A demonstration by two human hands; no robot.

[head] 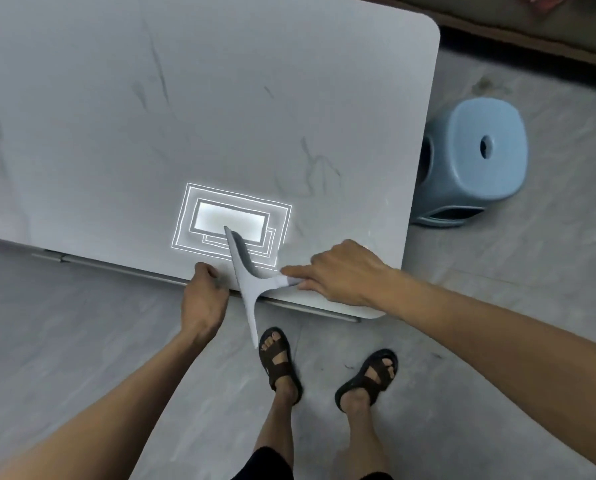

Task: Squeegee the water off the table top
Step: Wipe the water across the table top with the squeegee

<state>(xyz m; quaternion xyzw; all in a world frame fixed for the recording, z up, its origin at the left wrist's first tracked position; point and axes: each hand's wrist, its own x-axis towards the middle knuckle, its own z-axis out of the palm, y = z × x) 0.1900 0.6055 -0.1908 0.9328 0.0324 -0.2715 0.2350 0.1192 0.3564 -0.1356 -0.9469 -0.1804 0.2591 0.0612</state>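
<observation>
A grey T-shaped squeegee [246, 282] lies across the near edge of the grey marbled table top [151, 116]. Its long blade runs from the bright ceiling-light reflection [220, 216] down past the edge, and its lower end hangs over the floor. My right hand [341, 273] holds the short handle on the right, with the index finger stretched along it. My left hand [203, 296] is at the table's near edge just left of the blade, fingers curled and holding nothing that I can see. No water film is visible on the top.
A light blue plastic stool [473, 161] stands on the floor off the table's right edge. My two feet in dark sandals [279, 358] are below the near edge. A metal rail [116, 266] runs under that edge.
</observation>
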